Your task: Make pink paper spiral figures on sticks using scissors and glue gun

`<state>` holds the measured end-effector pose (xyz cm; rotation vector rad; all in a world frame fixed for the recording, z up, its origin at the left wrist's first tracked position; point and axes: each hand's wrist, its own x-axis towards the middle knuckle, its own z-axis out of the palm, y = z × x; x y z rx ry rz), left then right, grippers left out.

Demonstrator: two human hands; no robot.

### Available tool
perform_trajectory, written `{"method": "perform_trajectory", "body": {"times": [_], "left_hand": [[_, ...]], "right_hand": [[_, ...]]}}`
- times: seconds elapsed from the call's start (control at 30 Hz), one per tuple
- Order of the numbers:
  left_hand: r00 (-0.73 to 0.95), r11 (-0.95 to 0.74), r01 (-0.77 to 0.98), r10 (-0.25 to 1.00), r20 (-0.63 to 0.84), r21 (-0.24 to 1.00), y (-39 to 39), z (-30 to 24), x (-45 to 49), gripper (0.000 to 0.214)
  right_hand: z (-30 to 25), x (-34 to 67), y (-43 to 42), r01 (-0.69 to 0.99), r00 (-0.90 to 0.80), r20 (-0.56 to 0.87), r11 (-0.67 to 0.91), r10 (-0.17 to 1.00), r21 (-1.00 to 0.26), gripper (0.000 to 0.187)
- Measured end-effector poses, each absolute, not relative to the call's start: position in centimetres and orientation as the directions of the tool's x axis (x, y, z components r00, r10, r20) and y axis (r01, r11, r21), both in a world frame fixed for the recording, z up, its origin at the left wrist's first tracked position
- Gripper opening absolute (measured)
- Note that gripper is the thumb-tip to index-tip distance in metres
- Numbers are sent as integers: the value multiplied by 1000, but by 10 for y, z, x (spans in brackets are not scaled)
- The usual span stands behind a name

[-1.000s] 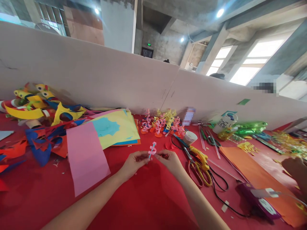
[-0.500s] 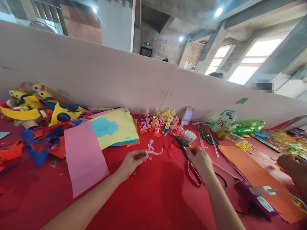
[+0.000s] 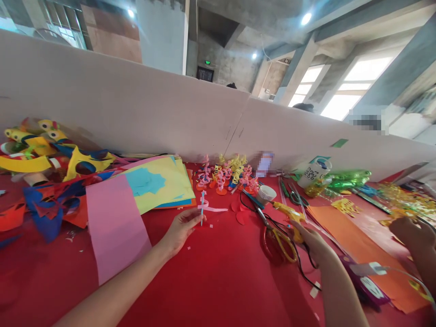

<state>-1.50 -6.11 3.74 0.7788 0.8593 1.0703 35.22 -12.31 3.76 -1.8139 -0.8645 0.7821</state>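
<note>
Between thumb and fingertips, my left hand (image 3: 182,229) pinches a thin blue stick (image 3: 202,212) upright. A pink paper strip (image 3: 213,209) curls around the stick, its free end reaching right. My right hand (image 3: 309,237) is closed around the handle of a yellow hot glue gun (image 3: 288,212), whose nozzle points up and left. Scissors (image 3: 284,245) with a red and a yellow handle loop lie beside the gun, blades toward a white paper cup (image 3: 266,193). Red paper pieces (image 3: 240,218) lie left of the blades. Behind stand several curled pink and yellow paper pieces (image 3: 223,177).
Pink paper (image 3: 119,227) and a stack of yellow sheets (image 3: 173,181) lie left; orange paper (image 3: 371,259) and a purple power strip (image 3: 366,284) lie right. Colourful paper masks (image 3: 90,161) fill the far left. Another person's hand (image 3: 413,234) is at the right edge. A white partition (image 3: 136,109) stands behind.
My right hand has moved right and down from above the scissors and now has the glue gun in its grip. The left hand, with the stick, has shifted slightly left.
</note>
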Motion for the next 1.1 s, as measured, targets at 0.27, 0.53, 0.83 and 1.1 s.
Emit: {"method": "perform_trajectory", "body": {"times": [0.27,0.53,0.83,1.1], "left_hand": [[270,310,-475,942,-199,824,-56,37,-16,25],[259,323,-517,942,-215,793,-56,39,-16,27],[270,317,-495,941,-203,809,-60,46,-13,28],[294,312,-460,937,-189,831,-57,35,-16,26]], "right_hand": [[83,254,-135,237,260,-48,-113,964,-965,32],[97,179,-130,465,-7,11,13,1000,-885,37],[101,170,-125,754,-36,219,170,975,-634,29],[104,169,-121,784,-79,223,199,972,-588,19]]}}
